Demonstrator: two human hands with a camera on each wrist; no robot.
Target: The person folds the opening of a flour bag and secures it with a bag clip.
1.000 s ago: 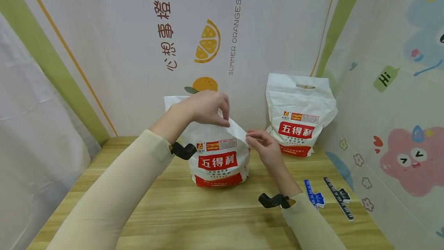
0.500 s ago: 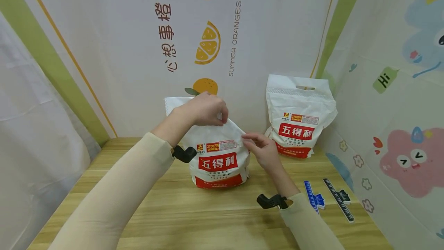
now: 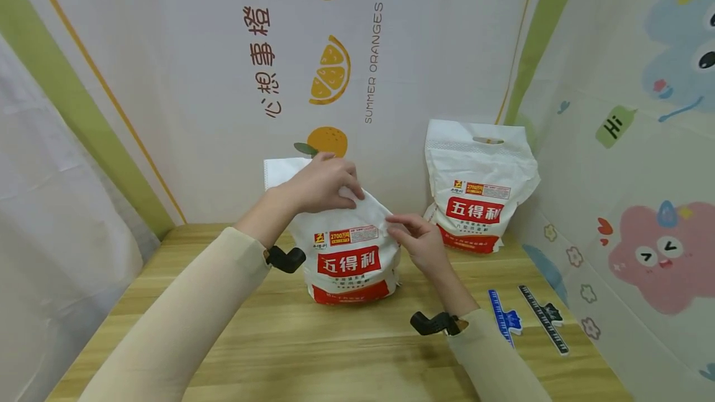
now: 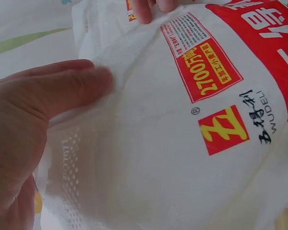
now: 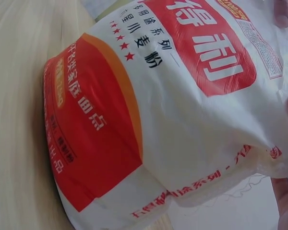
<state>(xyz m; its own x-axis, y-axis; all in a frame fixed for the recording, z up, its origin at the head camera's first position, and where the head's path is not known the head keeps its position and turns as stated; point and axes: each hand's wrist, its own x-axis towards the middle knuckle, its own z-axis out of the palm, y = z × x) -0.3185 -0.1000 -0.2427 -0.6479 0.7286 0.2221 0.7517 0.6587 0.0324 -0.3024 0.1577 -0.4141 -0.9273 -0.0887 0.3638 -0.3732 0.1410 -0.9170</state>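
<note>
A pale wooden worktop fills the floor of a small booth. The far wall is a white cloth backdrop printed with orange slices; a cartoon-printed curtain closes the right side and plain white cloth hangs on the left.

A white flour bag with red labels stands upright at the middle of the worktop. The left hand lies over its folded top, fingers curled down onto the fabric and pinching it against the thumb, as the left wrist view shows. The right hand pinches the bag's upper right edge between thumb and fingertips.

A second flour bag leans against the far right corner, well apart from the first. A blue clip and a black clip lie near the right edge, just beside the right sleeve.

The first bag's top flap is largely covered by the left hand, and its back is out of sight. The right wrist view catches only slivers of fingers at its margin.

Open wood lies near and to the left of the bag; the right side is tighter.
</note>
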